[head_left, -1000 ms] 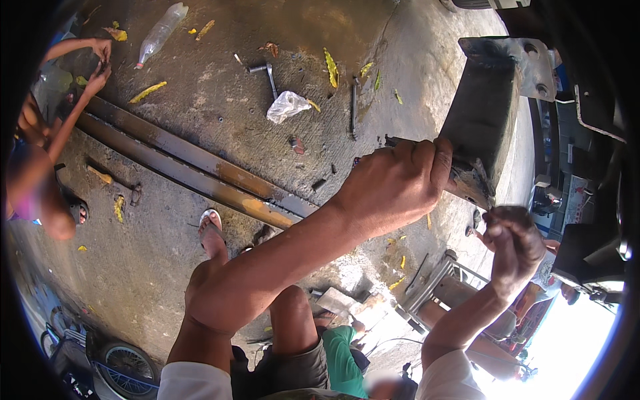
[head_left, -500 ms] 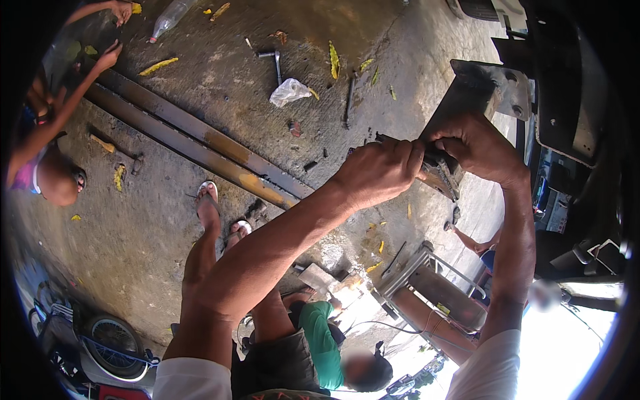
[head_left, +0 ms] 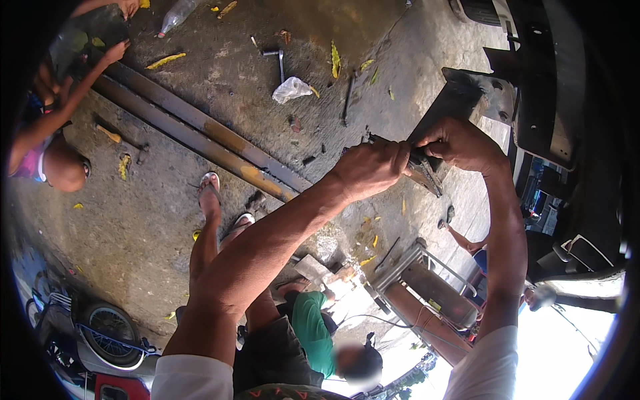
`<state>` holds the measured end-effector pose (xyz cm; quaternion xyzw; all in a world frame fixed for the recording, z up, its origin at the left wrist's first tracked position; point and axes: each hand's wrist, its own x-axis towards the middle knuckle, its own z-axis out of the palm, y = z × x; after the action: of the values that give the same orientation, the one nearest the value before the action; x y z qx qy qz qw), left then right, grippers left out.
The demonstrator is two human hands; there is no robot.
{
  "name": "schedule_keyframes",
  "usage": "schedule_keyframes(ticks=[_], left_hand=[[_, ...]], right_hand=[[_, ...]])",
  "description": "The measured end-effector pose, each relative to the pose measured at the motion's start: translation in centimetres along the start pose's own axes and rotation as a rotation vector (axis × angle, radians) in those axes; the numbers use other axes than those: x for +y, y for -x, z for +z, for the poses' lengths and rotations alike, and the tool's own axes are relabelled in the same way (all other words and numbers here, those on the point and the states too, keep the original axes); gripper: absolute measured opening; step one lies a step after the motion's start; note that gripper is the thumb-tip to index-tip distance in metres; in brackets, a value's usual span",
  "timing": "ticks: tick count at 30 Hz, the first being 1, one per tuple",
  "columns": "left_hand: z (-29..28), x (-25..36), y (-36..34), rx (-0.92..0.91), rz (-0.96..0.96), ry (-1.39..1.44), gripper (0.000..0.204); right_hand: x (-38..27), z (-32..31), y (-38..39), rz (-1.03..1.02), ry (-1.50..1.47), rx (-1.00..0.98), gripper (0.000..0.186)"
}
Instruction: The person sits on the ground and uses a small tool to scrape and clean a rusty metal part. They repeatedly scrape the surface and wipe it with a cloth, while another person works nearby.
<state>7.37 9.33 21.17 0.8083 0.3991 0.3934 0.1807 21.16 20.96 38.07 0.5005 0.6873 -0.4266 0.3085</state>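
Note:
Both arms stretch out in front of me to the end of a dark metal beam, which is joined to a plate with bolt holes on the vehicle. My left hand is closed, and a dark metal piece sticks out past its knuckles; its kind is mostly hidden. Close beside it my right hand is closed, thumb and fingers pinched together at the beam's end. What those fingers hold is hidden. Just below the hands shows the beam's dark, rough lower end.
Two long rusty steel bars lie on the concrete, with a hammer, a wrench and a plastic bag around them. A person in green crouches below; another person's arm is at left. A hand cart stands lower right.
The view has shifted slightly, and both hands appear a little further left along with the beam. Their closed grips look the same. The person at left has leaned slightly.

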Motion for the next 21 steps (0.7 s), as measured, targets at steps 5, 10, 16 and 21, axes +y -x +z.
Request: schedule_keyframes(ticks=[5, 10, 16, 21], left_hand=[[-0.3, 0.1, -0.3, -0.08, -0.023, 0.031, 0.043], [-0.3, -0.1, -0.4, -0.023, 0.018, -0.003, 0.035], [-0.7, -0.2, -0.5, -0.057, 0.028, 0.043, 0.022], [-0.6, -0.2, -0.5, -0.14, 0.035, -0.038, 0.045]], right_hand=[[0.9, -0.5, -0.4, -0.076, 0.131, 0.018, 0.027], [1.7, -1.0, -2.0, -0.098, 0.202, -0.068, 0.023], [1.6, -1.8, -3.1, 0.033, 0.024, -0.235, 0.021], [2.3, -2.0, -4.1, 0.075, -0.005, -0.308, 0.02]])
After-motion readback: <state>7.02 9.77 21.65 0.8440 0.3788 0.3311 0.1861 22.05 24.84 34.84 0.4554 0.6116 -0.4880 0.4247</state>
